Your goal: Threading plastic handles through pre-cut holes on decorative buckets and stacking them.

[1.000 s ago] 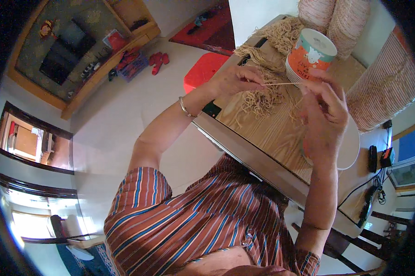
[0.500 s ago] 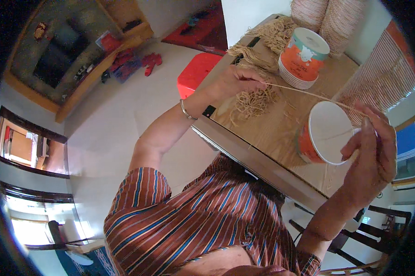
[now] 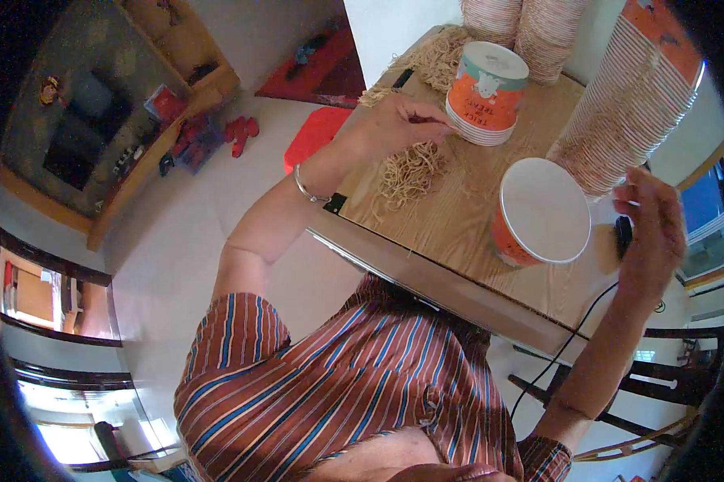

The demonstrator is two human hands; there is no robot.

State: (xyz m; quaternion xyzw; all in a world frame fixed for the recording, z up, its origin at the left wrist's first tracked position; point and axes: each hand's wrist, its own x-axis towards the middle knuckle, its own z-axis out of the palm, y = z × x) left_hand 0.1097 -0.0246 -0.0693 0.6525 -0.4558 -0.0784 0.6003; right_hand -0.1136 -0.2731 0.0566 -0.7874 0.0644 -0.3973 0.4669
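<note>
My left hand [image 3: 402, 127] hovers over the far left part of the table, thumb and fingertips pinched beside a stack of upside-down orange-and-green paper buckets [image 3: 484, 96]. Whatever it pinches is too small to make out. A loose heap of tan paper strands [image 3: 414, 173] lies just below this hand. Right of the table's middle, a single orange paper bucket [image 3: 543, 210] with a white inside stands mouth up, tilted toward me in view. My right hand [image 3: 653, 229] is raised to its right, not touching it, fingers curled; their contents are hidden. I see no strand between the hands.
Tall nested stacks of paper buckets [image 3: 631, 96] stand at the right and back of the table [image 3: 458, 221]. More tan strands [image 3: 442, 60] lie along its far left edge. A red stool [image 3: 318, 132] is beside the table, and a black cable [image 3: 566, 345] hangs off its near right edge.
The tan strand stretched between my hands no longer shows. My right hand has moved away from the bucket's rim, to the right. The view has shifted slightly.
</note>
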